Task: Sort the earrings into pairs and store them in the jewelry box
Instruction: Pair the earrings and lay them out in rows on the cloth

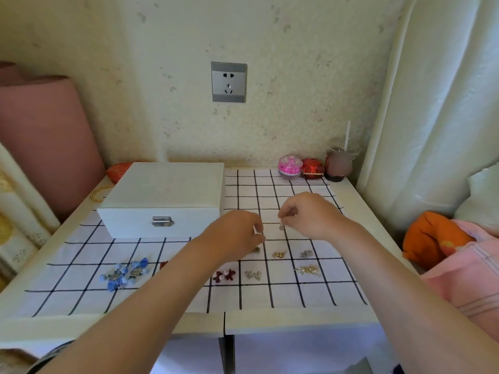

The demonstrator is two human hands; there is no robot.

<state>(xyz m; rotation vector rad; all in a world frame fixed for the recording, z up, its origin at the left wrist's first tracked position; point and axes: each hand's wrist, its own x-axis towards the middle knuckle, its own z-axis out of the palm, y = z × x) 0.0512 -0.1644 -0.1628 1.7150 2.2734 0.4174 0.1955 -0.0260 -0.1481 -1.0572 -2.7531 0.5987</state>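
Both hands sit over the middle of the white worktop [348, 319], above a white cloth w/ black grid [283, 184]. Right hand [310, 214]: thumb & forefinger grip pinched together on a small silvery earring [282, 227], held just above the cloth. Left hand [237, 233]: fingers curled in, a small pale piece [256, 231] showing at the fingertips; can't tell if that grip is clamped on it or just touching.

Other earrings lie on the cloth near the front edge: blue pair [127, 273] at left, dark red bow pair [224, 275], silver pair [253, 274], gold cluster [307, 271], small gold one [279, 254], small silver one [305, 254].

White jewelry box [164, 195] is at back left, lid down, metal clasp facing the person, apart from both hands.
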